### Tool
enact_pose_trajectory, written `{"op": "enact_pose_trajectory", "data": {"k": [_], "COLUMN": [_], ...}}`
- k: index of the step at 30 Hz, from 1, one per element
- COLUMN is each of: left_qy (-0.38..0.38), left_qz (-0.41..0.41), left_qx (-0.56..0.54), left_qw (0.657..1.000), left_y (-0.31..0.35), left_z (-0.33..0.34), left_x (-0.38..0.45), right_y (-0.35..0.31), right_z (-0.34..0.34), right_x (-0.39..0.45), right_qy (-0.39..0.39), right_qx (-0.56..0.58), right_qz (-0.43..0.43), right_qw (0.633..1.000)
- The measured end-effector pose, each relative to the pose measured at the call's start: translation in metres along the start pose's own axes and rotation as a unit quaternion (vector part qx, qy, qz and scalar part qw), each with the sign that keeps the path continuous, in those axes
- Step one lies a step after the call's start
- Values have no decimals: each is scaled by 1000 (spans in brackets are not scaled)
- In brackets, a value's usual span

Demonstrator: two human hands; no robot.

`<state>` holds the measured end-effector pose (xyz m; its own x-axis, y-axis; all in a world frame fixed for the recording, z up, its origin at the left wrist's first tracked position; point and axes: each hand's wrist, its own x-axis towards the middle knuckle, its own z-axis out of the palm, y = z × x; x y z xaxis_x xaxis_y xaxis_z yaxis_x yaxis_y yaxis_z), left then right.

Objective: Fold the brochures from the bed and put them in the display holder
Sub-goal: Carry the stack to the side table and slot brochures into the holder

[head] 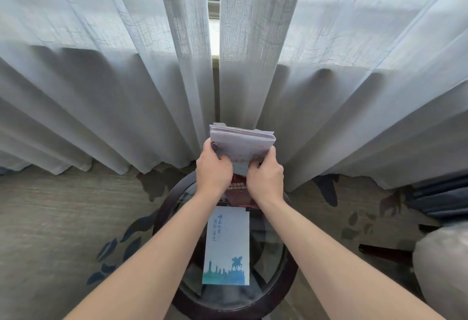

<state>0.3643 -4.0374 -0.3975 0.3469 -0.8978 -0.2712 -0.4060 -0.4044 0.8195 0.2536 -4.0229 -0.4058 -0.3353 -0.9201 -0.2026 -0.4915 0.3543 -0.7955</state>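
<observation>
A thick stack of folded pale brochures [243,143] stands upright at the far edge of a small round glass table [286,286]. My left hand [214,171] grips its left side and my right hand [266,180] grips its lower right corner. A clear display holder [219,124] shows only as a small corner behind the stack's top left. Below my hands a dark red leaflet [234,193] with white print is partly covered. One folded white brochure [226,246] with blue writing and a blue skyline lies flat on the glass.
Sheer grey curtains [126,79] hang right behind the table, parted by a narrow gap. The patterned carpet [63,218] spreads left and right. A dark blue seat [440,195] and a grey rounded object [443,269] sit at the right edge.
</observation>
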Motion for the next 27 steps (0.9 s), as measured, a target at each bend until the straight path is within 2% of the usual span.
{"op": "enact_pose_trajectory", "data": {"k": [8,13,19,27], "left_qy": [-12,-51,-61,-94], "left_qz": [13,18,41,25], "left_qx": [-10,10,-17,45], "left_qw": [1000,998,997,994], "left_y": [16,20,33,21], "left_z": [-6,-5,-3,0], "left_x": [20,31,35,31], "right_y": [-16,-14,-20,-8], "right_z": [-3,-10,-14,-14], "right_x": [20,33,47,47], "right_qy": [-1,-26,-6,-11], "right_qx": [-7,-21,-11,-37], "right_qz": [-9,-1,2,2], "right_qw": [1000,999,1000,999]}}
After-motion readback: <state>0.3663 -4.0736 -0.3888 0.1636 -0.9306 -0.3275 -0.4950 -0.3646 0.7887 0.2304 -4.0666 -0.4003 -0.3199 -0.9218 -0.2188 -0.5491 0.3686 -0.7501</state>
